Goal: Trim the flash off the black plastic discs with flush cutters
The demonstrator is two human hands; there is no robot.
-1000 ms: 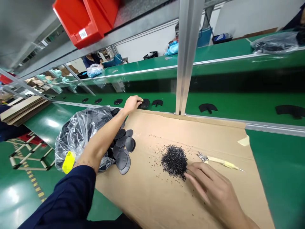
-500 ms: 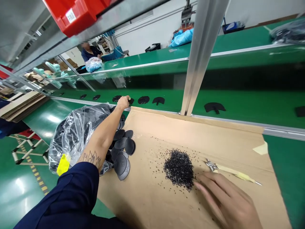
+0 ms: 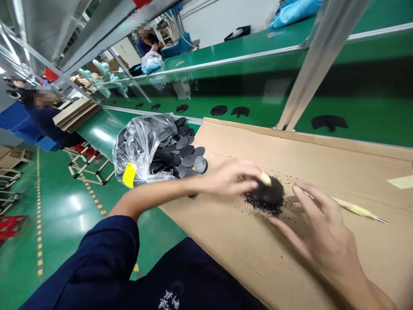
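My left hand [image 3: 237, 177], blurred by motion, is pinched on a dark, rounded black plastic piece [image 3: 273, 193] over the pile. A pale yellowish cover sits on one of its fingertips. Below the piece spreads a heap of tiny black parts [image 3: 262, 206], partly covered by it. Just right of the heap, my right hand [image 3: 325, 221] is open, thumb and fingers apart, with nothing between them. Behind its fingers lies a thin tool wrapped in yellowish tape [image 3: 358, 209], its metal tip pointing right; its other end is hidden.
Brown cardboard [image 3: 226, 224] covers the bench. Left of it, a clear plastic bag [image 3: 138, 137] spills black oval plates [image 3: 187, 150]. Beyond a metal rail, black pieces [image 3: 219, 110] lie spaced along a green belt [image 3: 274, 116]. A metal post [image 3: 318, 64] rises at the bench's back. Two people work farther off.
My left hand has come back from the green belt to the heap with a black piece. My right hand stays beside the heap, fingers wider apart. The view has shifted.
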